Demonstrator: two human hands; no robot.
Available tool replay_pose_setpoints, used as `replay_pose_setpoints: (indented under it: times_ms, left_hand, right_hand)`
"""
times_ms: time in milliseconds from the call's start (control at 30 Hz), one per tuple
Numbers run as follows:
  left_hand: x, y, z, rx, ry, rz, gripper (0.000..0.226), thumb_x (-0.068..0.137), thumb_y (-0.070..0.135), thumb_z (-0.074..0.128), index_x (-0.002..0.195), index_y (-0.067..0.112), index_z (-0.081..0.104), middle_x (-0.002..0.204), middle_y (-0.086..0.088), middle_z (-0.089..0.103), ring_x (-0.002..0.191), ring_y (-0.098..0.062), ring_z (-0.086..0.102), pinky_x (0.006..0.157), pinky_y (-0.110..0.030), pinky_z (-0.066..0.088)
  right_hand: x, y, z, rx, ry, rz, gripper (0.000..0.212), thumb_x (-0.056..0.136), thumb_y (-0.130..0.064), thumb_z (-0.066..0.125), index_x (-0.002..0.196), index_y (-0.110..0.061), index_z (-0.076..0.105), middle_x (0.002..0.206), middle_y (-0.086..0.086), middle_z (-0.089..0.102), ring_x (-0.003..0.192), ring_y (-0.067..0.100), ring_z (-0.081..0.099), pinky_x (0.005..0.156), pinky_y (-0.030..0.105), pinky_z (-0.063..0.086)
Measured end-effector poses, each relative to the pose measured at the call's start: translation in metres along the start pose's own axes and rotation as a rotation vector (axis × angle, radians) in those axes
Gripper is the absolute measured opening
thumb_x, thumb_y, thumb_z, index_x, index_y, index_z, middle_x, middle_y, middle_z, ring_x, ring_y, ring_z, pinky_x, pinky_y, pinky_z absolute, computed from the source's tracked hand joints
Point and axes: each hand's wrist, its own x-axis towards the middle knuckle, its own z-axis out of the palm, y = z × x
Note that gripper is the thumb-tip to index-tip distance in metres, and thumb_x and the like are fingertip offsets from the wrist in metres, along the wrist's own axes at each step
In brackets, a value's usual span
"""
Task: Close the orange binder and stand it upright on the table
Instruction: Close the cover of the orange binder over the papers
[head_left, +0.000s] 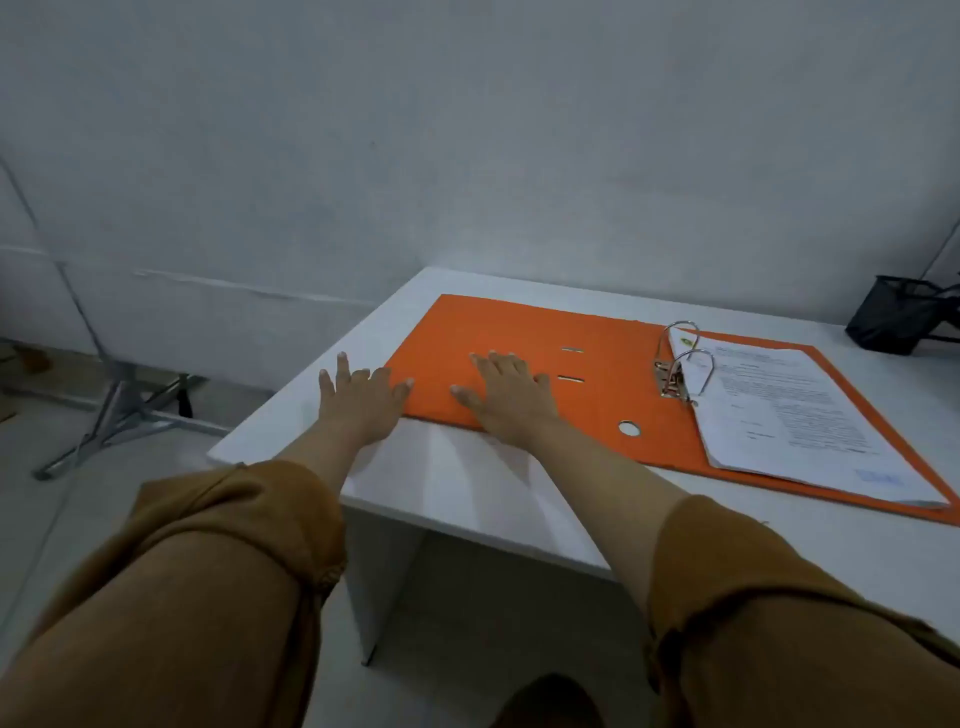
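The flat orange cardboard lever-arch binder (519, 358) lies fully open on the white laminate table (467, 499), near its left end. Its metal ring mechanism (680, 364) and a stack of printed white paper sheets (800, 415) sit on the right half.

Your left hand (358, 400) lies spread and flat at the left cover's outer corner, thumb on the orange board, the other fingers on the table; it holds nothing. Your right hand (511, 395) is flat, palm down on the same cover, fingers open, gripping nothing.

Step in hand, by my reading: raising the left cover.
- Slip your left fingertips under the cover's free edge; lift there, not near the spine.
- Swing it over the rings in one arc.
- Check that the rings look shut first, so the sheets stay threaded.
- Keep clear of the black mesh pen holder (898, 317) at the far right when standing the binder up.
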Motion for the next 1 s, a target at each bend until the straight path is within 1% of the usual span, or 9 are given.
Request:
replay_pose_setpoints:
  times_ms: [133,333,500,600,667,700,767,867,1000]
  left_hand:
    - [-0.004,-0.005,0.001,0.023,-0.068,-0.036,0.058,0.098,0.046,0.017,0.144,0.014,0.032,0.155,-0.015,0.029,0.148,-0.035,0.002,0.117,-0.053,0.002]
    - [-0.007,-0.005,-0.003,-0.055,0.004,-0.094,0.046,0.099,0.035,0.025,0.136,0.015,0.045,0.142,-0.015,0.046,0.135,-0.034,0.033,0.111,-0.046,0.025]
    - [-0.004,0.005,-0.006,-0.346,0.036,-0.223,0.042,0.095,0.016,0.029,0.135,0.015,0.044,0.137,-0.015,0.049,0.128,-0.034,0.036,0.103,-0.04,0.033]
    - [0.002,0.011,-0.012,-0.548,0.042,-0.329,0.044,0.093,0.011,0.033,0.135,0.013,0.046,0.139,-0.014,0.048,0.129,-0.034,0.038,0.104,-0.037,0.032]
    - [0.008,0.01,-0.017,-0.763,0.043,-0.366,0.044,0.093,0.009,0.034,0.135,0.006,0.046,0.141,-0.018,0.047,0.131,-0.036,0.04,0.106,-0.039,0.034]
    - [0.009,0.009,-0.021,-0.888,0.049,-0.363,0.043,0.094,0.008,0.034,0.135,0.001,0.046,0.142,-0.021,0.046,0.13,-0.037,0.042,0.104,-0.041,0.036]
    - [0.011,0.011,-0.03,-1.04,0.086,-0.35,0.042,0.094,0.008,0.034,0.133,-0.005,0.046,0.141,-0.024,0.047,0.122,-0.035,0.05,0.089,-0.038,0.04]
    - [0.013,0.018,-0.045,-1.095,0.198,-0.4,0.039,0.094,0.008,0.037,0.129,0.0,0.052,0.135,-0.02,0.054,0.118,-0.033,0.054,0.076,-0.029,0.035]
    - [0.008,0.027,-0.06,-1.179,0.354,-0.395,0.045,0.089,0.003,0.036,0.128,0.014,0.056,0.134,-0.011,0.055,0.118,-0.03,0.054,0.081,-0.029,0.04]
  right_hand:
    - [-0.003,-0.007,0.006,-0.073,-0.087,-0.03,0.07,0.092,-0.061,0.031,0.151,-0.025,0.017,0.162,0.003,0.015,0.149,0.025,0.009,0.115,0.053,0.014]
    - [-0.005,-0.013,0.014,-0.18,-0.14,-0.052,0.073,0.091,-0.059,0.037,0.152,-0.023,0.016,0.162,0.004,0.014,0.149,0.027,0.008,0.116,0.053,0.014]
    - [-0.006,-0.018,0.013,-0.214,-0.128,-0.058,0.066,0.095,-0.052,0.037,0.15,-0.02,0.021,0.161,0.006,0.016,0.149,0.027,0.009,0.116,0.052,0.014]
    - [-0.006,-0.02,0.009,-0.249,-0.137,-0.069,0.063,0.096,-0.049,0.037,0.15,-0.02,0.023,0.161,0.006,0.015,0.149,0.026,0.007,0.116,0.051,0.013]
    - [-0.006,-0.022,0.006,-0.286,-0.133,-0.097,0.06,0.097,-0.046,0.035,0.15,-0.019,0.022,0.161,0.006,0.014,0.15,0.026,0.007,0.116,0.051,0.014]
    - [-0.007,-0.023,0.004,-0.306,-0.122,-0.115,0.059,0.098,-0.045,0.034,0.15,-0.019,0.022,0.161,0.006,0.015,0.15,0.025,0.007,0.115,0.051,0.016]
    - [-0.007,-0.025,0.0,-0.347,-0.082,-0.162,0.057,0.099,-0.041,0.034,0.15,-0.018,0.022,0.161,0.005,0.015,0.15,0.025,0.008,0.114,0.05,0.017]
    - [-0.004,-0.028,-0.01,-0.425,0.001,-0.242,0.057,0.1,-0.033,0.036,0.151,-0.017,0.017,0.161,0.004,0.015,0.15,0.024,0.009,0.114,0.049,0.018]
    - [-0.001,-0.035,-0.024,-0.503,0.099,-0.316,0.059,0.099,-0.015,0.034,0.152,-0.014,0.01,0.162,0.005,0.012,0.15,0.023,0.006,0.116,0.049,0.016]
